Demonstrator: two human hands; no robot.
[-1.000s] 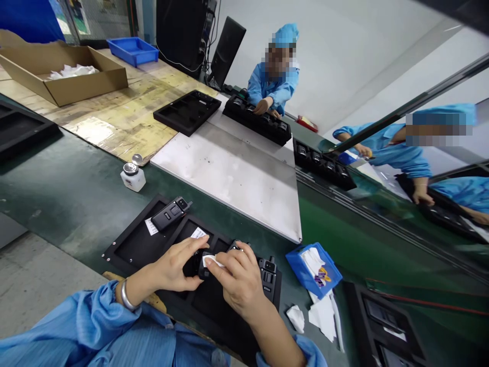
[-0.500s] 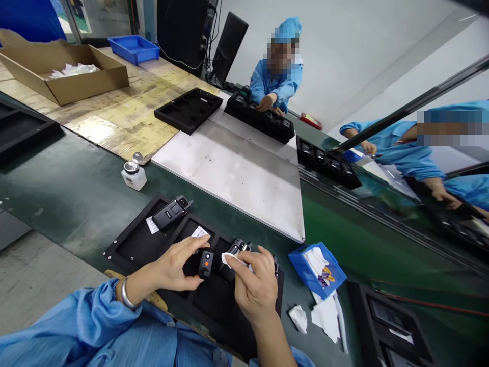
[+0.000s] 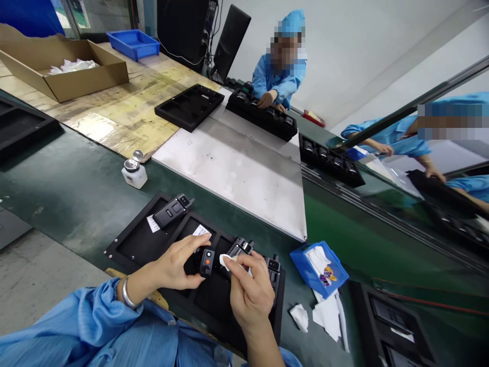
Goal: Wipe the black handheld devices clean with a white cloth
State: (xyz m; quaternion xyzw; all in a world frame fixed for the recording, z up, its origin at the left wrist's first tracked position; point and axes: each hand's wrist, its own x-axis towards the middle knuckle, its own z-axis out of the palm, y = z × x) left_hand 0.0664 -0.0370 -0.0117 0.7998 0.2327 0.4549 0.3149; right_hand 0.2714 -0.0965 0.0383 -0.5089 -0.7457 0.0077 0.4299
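Between the thumb and fingers of my left hand (image 3: 179, 265) is a black handheld radio (image 3: 207, 262), its end with an orange button turned toward me. My right hand (image 3: 252, 290) pinches a small white wipe (image 3: 225, 261) just right of that radio, apart from it. Under both hands lies a black compartment tray (image 3: 130, 250). One radio (image 3: 172, 211) rests in its left part beside a white paper label (image 3: 153, 224). Two more, a radio (image 3: 240, 246) behind my right fingers and a radio (image 3: 274, 270) at the right edge, are partly hidden.
A white dispenser bottle (image 3: 134, 174) with its lid up stands beyond the tray. To the right are a blue bin (image 3: 319, 270) of wipes and crumpled wipes (image 3: 300, 317). Co-workers sit across the bench, one hand (image 3: 267, 98) at a black tray (image 3: 263, 114). A cardboard box (image 3: 87, 81) is far left.
My right hand has shifted slightly left and its fingers have drawn closer together on the wipe, uncovering more of the rightmost radio. My left hand keeps its hold almost unmoved.
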